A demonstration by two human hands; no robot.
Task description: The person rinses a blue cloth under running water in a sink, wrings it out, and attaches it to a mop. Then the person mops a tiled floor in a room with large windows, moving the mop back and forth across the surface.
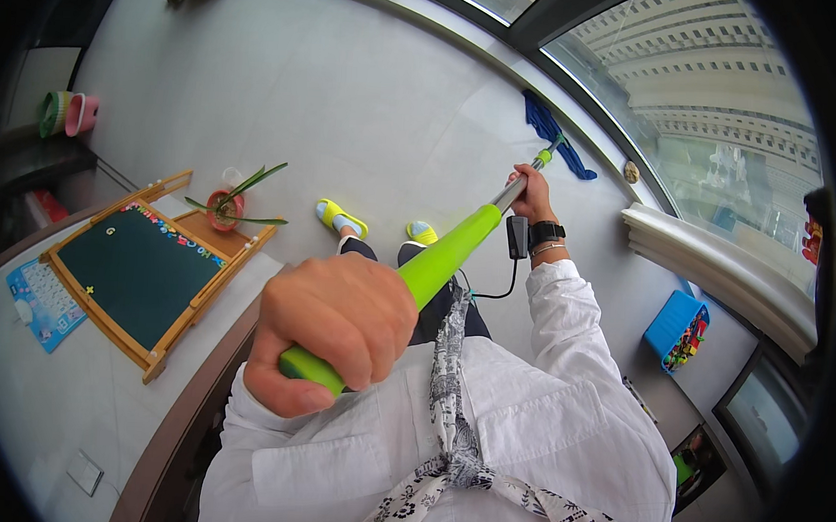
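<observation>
My left hand point(338, 327) is closed around the upper end of a mop's bright green grip point(453, 252), close to the camera. Farther down, my right hand point(533, 196), with a black watch at its wrist, holds the metal part of the mop pole point(510, 195). The pole slants away to the upper right. At its far end the dark blue mop head point(553, 134) lies spread on the grey floor, along the ledge under the window. A small black box with a cable is beside my right wrist.
Yellow slippers point(343, 218) are on my feet. To the left stand a wooden-framed chalkboard point(145, 270) and a potted plant point(225, 209). Pink point(81, 115) and green containers are farther back. On the right are a stone point(632, 172), a white moulded ledge point(719, 264) and a blue toy bin point(669, 326).
</observation>
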